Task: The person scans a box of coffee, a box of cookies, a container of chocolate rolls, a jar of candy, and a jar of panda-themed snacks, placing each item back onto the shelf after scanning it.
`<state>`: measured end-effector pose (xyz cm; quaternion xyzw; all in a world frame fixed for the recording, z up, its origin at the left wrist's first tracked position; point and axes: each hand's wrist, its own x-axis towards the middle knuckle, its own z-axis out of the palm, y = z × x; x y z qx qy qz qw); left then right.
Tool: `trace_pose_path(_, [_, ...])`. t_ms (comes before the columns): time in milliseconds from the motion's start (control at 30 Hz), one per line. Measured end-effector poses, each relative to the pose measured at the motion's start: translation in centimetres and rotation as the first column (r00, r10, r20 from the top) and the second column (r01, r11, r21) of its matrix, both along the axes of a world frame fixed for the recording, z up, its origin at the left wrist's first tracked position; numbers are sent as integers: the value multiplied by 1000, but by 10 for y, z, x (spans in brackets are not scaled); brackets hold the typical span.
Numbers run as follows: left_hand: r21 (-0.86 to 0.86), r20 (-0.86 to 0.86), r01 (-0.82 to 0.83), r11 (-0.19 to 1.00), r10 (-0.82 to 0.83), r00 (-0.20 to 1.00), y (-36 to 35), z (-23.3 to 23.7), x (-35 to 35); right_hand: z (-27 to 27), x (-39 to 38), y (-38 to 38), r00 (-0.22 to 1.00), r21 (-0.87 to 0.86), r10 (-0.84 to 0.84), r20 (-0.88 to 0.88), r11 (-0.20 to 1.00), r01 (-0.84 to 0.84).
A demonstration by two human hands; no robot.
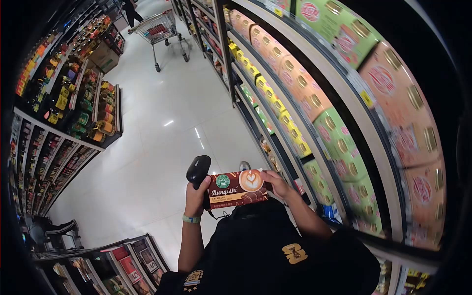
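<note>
A brown snack box (pixel 236 192) printed "Dunqishi", with a coffee cup and a green round logo on its face, is held level in front of my body. My left hand (pixel 196 197) is closed around the handle of a black barcode scanner (pixel 198 169) and also grips the box's left edge. The scanner's head sticks up above the box's top left corner. At the other end, my right hand (pixel 276 184) is closed on the upper right corner of the box. The undersides of both hands' grips are hidden.
Tall shelves (pixel 300 73) of pink, green and yellow cartons run along my right. On the left stands a display rack (pixel 93 98) of jars and packets. Up the aisle are a shopping cart (pixel 156 30) and a person in dark trousers (pixel 132 14). Low shelving (pixel 123 265) lies at bottom left.
</note>
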<state>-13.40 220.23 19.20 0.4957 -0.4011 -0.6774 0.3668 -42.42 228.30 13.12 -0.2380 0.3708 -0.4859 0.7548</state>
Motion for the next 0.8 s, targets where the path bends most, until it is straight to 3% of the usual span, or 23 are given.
trace_pose_path(167, [1, 88, -26, 1000, 26, 996, -123, 24, -6, 23, -9, -155, 998, -18, 18, -59, 1000, -19])
trace_pose_path(267, [-169, 31, -170, 971, 177, 984, -190, 23, -21, 21, -24, -237, 997, -74, 49, -66, 996, -54])
trace_pose_path(300, [-57, 62, -110, 992, 114, 992, -209, 33, -17, 22, -31, -258, 994, -79, 77, -72, 993, -83])
trace_pose_path(367, [8, 24, -110, 994, 110, 994, -246, 33, -28, 19, -42, -299, 994, -70, 63, -89, 995, -70])
trace_pose_path(667, [61, -40, -34, 998, 36, 999, -456, -26, -60, -30, -66, -474, 979, 2, -126, -160, 992, 128])
trace_pose_path(800, [56, -78, 47, 997, -43, 996, -576, -26, -53, -17, -51, -574, 954, -24, -222, -200, 975, 221])
